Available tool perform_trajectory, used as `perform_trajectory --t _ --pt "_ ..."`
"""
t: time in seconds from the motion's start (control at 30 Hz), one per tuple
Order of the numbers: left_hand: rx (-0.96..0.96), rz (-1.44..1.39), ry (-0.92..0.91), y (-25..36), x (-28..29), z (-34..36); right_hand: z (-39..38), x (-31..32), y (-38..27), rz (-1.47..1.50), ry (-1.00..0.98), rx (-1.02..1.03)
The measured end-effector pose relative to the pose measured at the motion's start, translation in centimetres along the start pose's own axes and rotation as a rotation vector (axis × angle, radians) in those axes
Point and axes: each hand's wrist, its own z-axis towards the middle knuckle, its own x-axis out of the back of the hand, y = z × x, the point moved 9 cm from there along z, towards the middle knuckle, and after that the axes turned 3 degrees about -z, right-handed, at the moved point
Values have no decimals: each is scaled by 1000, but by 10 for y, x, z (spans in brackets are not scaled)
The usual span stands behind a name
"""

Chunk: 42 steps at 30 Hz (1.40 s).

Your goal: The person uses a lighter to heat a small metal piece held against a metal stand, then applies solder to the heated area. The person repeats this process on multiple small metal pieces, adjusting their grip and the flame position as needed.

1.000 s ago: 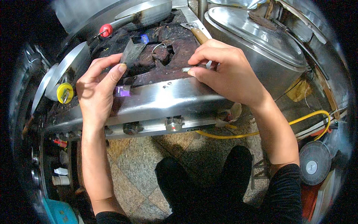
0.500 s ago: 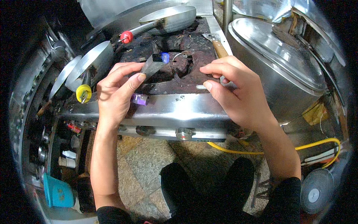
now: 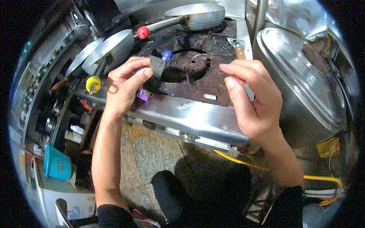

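My left hand [image 3: 127,81] pinches a flat grey metal piece [image 3: 157,67] between thumb and fingers, tilted above the left side of the burner [image 3: 188,67]. Close behind that piece is a small bright blue thing [image 3: 166,55], whose kind I cannot make out. Beside my left thumb, at the stove's front edge, lies a small purple thing with a shiny end [image 3: 143,95]. My right hand [image 3: 256,97] hovers over the stove's right side. Its thumb and forefinger are apart with nothing visible between them; the other fingers curl. A short whitish piece [image 3: 210,97] lies on the stovetop between the hands.
A pan with a red handle end [image 3: 201,19] sits at the back. Another with a yellow handle end [image 3: 108,53] leans left. Behind my right hand lies a wooden-handled tool [image 3: 239,53]. A large lidded pot [image 3: 300,83] stands right; a yellow hose [image 3: 323,178] runs below.
The view has shifted and turned, so stove and pans appear farther right. My right hand is now clear of the short whitish piece. The grey piece stays in my left hand at a changed angle.
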Motion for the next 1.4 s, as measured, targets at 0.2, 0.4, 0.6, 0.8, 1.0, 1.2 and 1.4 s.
perform_trajectory --t 0.2,0.4,0.6,0.8,1.0,1.2,1.4 --pt "172 -107 107 -11 7 -4 1 -12 0 12 -65 49" --pt "188 -157 124 -20 10 -4 5 -17 3 33 -125 4" --pt "211 -247 122 -21 9 -4 5 -19 3 94 -141 4" --pt "177 -119 92 -15 6 -3 6 -14 2 95 -121 33" --pt "124 -111 145 -11 13 -8 8 -14 2 100 -126 8" --pt "-88 -89 79 1 6 -5 9 -15 2 70 -150 -33" --pt "-183 -26 74 12 2 -7 9 -16 0 9 -136 -33"
